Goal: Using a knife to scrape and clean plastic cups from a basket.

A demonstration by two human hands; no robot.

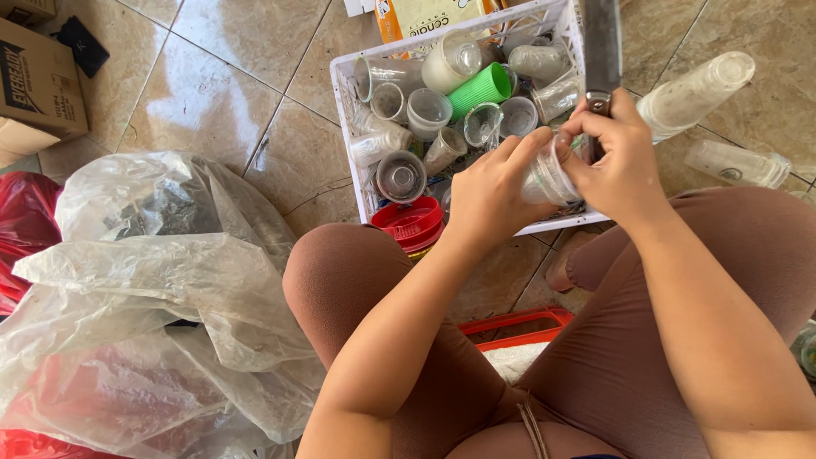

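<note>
- Left hand (489,191): fingers curled around a clear plastic cup (544,177), gripping it from the left side; the cup lies on its side between both hands, just above the near rim of the white crate (348,127).
- Right hand (620,153): clenched on the handle of a knife (601,42), blade pointing up and away; its thumb and fingertips also touch the cup's right end.
- The point where blade meets cup is hidden behind the right hand; cannot tell whether it cuts.
- The blade's tip is cut off by the top edge of the view.
- Crate contents: many clear cups lying jumbled, one green cup (480,89) among them; several overlap and are hard to separate.
- Red lid (410,223) leans at the crate's near left corner.
- Stack of clear cups (697,89) lies on the tiled floor right of the crate.
- Brown cardboard box (38,85) with dark print, upper left.
- Orange-and-cream printed package (425,15) behind the crate, partly cut off.
- Crumpled clear plastic bag (153,280) on the left; contents indistinct.
</note>
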